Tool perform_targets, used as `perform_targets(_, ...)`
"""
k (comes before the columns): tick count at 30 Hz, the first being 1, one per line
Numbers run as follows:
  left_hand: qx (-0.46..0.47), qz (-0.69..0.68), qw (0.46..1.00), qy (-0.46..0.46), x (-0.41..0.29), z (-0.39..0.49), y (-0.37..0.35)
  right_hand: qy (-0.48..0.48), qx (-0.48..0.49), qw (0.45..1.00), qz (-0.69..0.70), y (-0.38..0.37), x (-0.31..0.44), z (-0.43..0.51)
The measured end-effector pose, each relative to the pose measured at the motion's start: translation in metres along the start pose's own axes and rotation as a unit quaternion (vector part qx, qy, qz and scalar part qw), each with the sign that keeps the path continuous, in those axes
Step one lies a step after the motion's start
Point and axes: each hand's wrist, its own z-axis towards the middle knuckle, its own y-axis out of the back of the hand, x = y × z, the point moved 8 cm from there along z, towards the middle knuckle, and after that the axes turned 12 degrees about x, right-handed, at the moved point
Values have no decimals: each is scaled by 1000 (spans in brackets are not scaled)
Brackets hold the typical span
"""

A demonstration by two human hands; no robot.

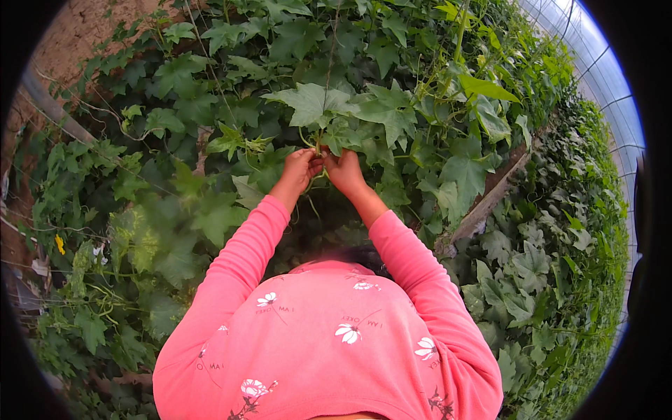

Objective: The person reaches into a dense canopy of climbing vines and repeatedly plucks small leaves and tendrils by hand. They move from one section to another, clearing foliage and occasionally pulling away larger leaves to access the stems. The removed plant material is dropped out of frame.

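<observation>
Both of my hands meet in front of me at a green vine stem with broad lobed leaves. My left hand pinches the stem from the left with fingers curled around it. From the right, my right hand grips the same stem, its fingertips nearly touching those of the left. A large pale-green leaf spreads just above the fingers, and a thin string runs upward from behind it. Thin tendrils hang beneath my hands. Whether the fingers also hold string is too small to tell.
Dense climbing vines surround me. A grey pole slants at the left, near a yellow flower. A low ledge crosses the foliage at right. Clear plastic sheeting on a curved frame borders the far right. Bare soil shows upper left.
</observation>
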Motion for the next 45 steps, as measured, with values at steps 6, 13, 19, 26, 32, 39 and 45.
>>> perform_targets(6, -153, 242, 944, -166, -52, -32, -3, 103, -30, 994, 38, 7, 32, 9)
perform_targets(13, 28, 370, 870, -323, -84, -64, -75, 127, -27, 979, -159, 8, 24, 16)
perform_targets(19, -57, 449, 828, -330, -97, -76, -82, 136, -50, 971, -192, 14, 40, 14)
perform_targets(26, -82, 514, 770, -370, -109, -91, -89, 126, -61, 983, -120, 16, 77, -4)
perform_targets(32, -68, 501, 771, -388, -106, -96, -97, 172, -50, 978, -109, 16, 91, -19)
perform_targets(39, -18, 489, 795, -360, -96, -91, -95, 52, -46, 997, 21, 28, 42, -3)
perform_targets(45, 12, 473, 770, -428, -99, -103, -109, -98, -79, 957, 260, 23, 36, -7)
